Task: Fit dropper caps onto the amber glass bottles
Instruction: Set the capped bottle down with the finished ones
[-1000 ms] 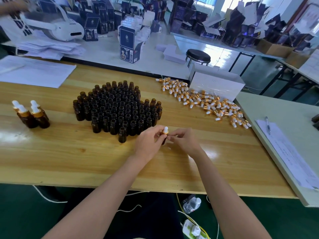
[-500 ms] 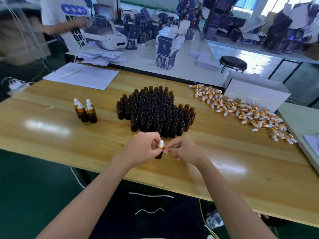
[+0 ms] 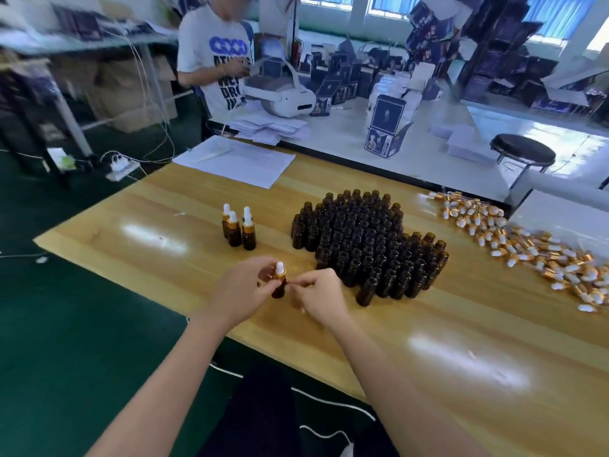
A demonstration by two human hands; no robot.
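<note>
The left hand [image 3: 244,290] gripped a capped amber bottle [image 3: 278,286] near the wooden table's [image 3: 461,341] front edge, while the right hand's [image 3: 318,296] fingertips pinched at its gold collar. Three finished bottles [image 3: 239,227] stood behind, left of the uncapped bottle cluster [image 3: 369,242]; loose dropper caps [image 3: 527,245] lay far right.

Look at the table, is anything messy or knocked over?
Nothing is knocked over. The dropper caps lie in a loose scattered heap on the right, on their sides, but that looks like a working pile. The open bottles and three capped bottles all stand upright.
</note>
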